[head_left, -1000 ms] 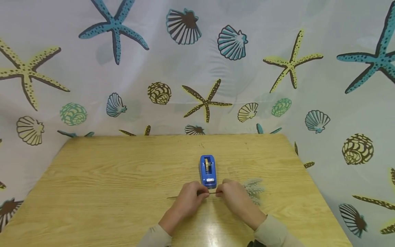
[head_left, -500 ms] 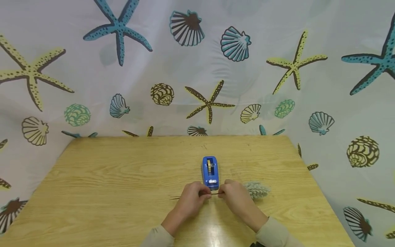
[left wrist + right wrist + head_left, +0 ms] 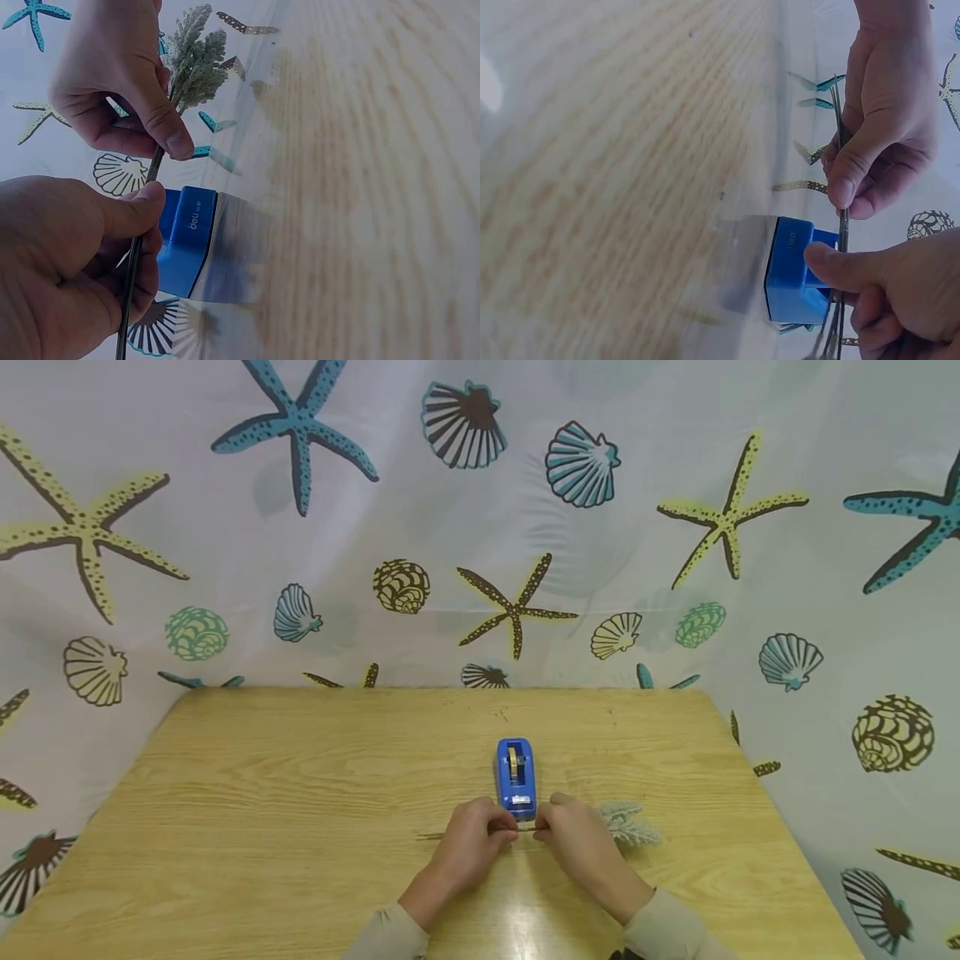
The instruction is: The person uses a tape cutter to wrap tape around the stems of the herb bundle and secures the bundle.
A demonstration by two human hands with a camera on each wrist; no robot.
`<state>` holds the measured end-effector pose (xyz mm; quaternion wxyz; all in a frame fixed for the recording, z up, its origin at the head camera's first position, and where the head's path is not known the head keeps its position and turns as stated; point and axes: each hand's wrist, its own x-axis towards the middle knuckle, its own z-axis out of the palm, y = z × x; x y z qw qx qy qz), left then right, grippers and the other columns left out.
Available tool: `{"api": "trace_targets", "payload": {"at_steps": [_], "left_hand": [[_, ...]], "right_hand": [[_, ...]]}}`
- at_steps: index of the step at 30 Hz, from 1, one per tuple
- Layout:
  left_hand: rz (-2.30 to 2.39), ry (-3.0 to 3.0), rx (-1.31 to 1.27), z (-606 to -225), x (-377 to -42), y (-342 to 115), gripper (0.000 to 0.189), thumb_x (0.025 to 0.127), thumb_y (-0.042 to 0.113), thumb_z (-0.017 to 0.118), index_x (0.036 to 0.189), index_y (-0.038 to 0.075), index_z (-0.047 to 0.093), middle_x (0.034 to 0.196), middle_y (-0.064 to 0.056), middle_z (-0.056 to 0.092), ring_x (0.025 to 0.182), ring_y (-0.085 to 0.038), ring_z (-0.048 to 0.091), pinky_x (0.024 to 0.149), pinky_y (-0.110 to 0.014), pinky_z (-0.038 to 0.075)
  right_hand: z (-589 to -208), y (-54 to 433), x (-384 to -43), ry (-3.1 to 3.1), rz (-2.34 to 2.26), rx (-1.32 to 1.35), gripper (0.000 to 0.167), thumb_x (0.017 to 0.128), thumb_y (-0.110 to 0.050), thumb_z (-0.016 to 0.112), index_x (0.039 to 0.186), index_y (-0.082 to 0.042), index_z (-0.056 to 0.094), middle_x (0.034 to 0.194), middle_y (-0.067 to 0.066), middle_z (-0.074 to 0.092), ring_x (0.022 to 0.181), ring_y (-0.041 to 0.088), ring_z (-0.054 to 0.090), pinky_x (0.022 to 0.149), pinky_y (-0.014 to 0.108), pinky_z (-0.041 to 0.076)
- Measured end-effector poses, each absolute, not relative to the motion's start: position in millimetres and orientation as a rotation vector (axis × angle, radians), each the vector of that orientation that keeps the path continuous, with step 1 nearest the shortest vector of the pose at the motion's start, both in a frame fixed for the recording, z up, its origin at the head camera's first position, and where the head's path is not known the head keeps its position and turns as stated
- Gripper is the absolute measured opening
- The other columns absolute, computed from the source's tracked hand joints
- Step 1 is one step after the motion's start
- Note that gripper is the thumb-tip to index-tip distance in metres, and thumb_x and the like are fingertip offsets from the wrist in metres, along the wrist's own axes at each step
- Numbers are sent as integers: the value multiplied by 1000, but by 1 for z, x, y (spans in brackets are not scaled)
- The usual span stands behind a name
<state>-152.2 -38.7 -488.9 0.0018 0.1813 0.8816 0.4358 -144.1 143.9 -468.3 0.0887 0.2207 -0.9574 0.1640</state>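
Note:
A bunch of thin dark stems with fluffy grey-green flower heads runs crosswise through both hands. My left hand pinches the stems between thumb and fingers, their bare ends sticking out to its left. My right hand pinches them a short way along, closer to the flower heads, which show past its right side. Between the two hands a short piece of stem is bare, with a pale patch on it. Just behind them stands a blue tape dispenser holding a roll of tape.
The wooden table stretches out on both sides of the hands. A white curtain printed with starfish and shells hangs around its back and sides.
The flower heads have turned, bunching together and then spreading again, as the stems roll in my fingers. A pale patch now shows between my hands. The head view has shifted slightly.

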Motion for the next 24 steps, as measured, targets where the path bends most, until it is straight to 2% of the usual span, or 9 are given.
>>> {"api": "trace_targets", "payload": {"at_steps": [6,12,15,20,24], "left_hand": [[1378,2789,625,-489,-152,-37,4,83,4,77,84,8,77,81,0,67,75,-6,58,69,-20,52],[1373,2783,608,-489,-153,-37,4,84,4,77,84,8,76,82,0,66,76,-7,59,69,-20,52],[1354,2764,596,-487,-153,-39,2,86,6,76,88,6,76,83,-1,66,76,-7,59,69,-21,52],[1278,2762,592,-487,-153,-42,11,93,12,70,92,5,78,83,0,65,75,-7,54,65,-21,47],[1245,2786,593,-488,-152,-44,11,93,12,70,90,5,78,84,-1,66,76,-8,56,66,-22,47]], "right_hand": [[-463,148,-142,-2901,361,735,6,85,-14,78,90,-9,79,76,1,63,65,10,57,57,21,49],[-458,148,-142,-2909,344,746,6,86,-13,76,86,-8,80,69,-1,57,60,9,51,54,23,45],[-458,146,-143,-2903,368,727,6,86,-12,76,87,-8,80,69,-1,57,60,9,52,55,23,47],[-459,145,-143,-2916,404,694,5,86,-10,76,86,-8,80,71,-1,59,61,9,54,56,22,48],[-460,142,-143,-2909,451,697,5,86,-10,76,85,-7,79,70,-1,59,61,9,53,56,22,48]]}}
